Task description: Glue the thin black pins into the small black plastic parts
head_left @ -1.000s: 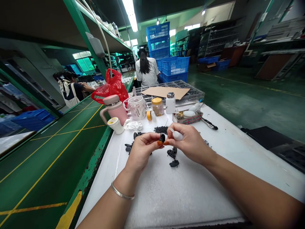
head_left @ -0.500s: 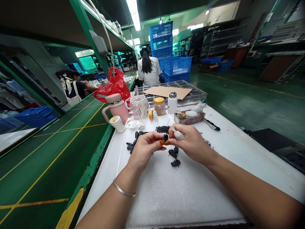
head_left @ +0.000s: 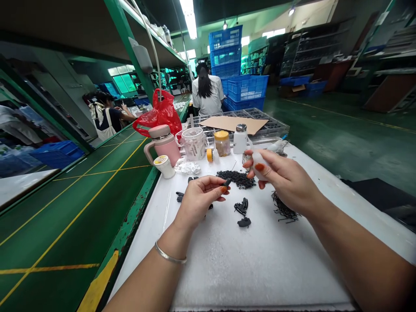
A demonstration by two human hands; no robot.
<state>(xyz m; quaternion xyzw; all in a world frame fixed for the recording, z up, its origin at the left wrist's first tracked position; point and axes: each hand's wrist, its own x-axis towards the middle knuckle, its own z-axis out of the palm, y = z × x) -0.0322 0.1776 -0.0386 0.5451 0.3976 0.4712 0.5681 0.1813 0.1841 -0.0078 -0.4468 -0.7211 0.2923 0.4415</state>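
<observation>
My left hand (head_left: 199, 199) pinches a small black plastic part (head_left: 226, 182) between thumb and fingertips over the white tabletop (head_left: 260, 264). To its right, my right hand (head_left: 287, 180) is closed round a small translucent white squeeze bottle (head_left: 259, 164), raised apart from the part. Beyond and between the hands lies a heap of tiny black rings (head_left: 238, 178). A bunch of thin black rods (head_left: 284, 211) lies under my right hand. Several curved black pieces (head_left: 243, 222) rest nearer me, and more black pieces (head_left: 180, 196) are partly hidden behind my left hand.
Along the back stand a pink mug (head_left: 165, 147), a white tub (head_left: 164, 166), a clear bucket (head_left: 194, 145), a yellow-lidded jar (head_left: 222, 145) and a white pump bottle (head_left: 240, 141). A green conveyor belt (head_left: 81, 203) runs along the left. Two people sit farther off.
My right hand has moved right and up with the squeeze bottle, away from the black part. My left hand keeps its pinch on the part. The view has shifted slightly.
</observation>
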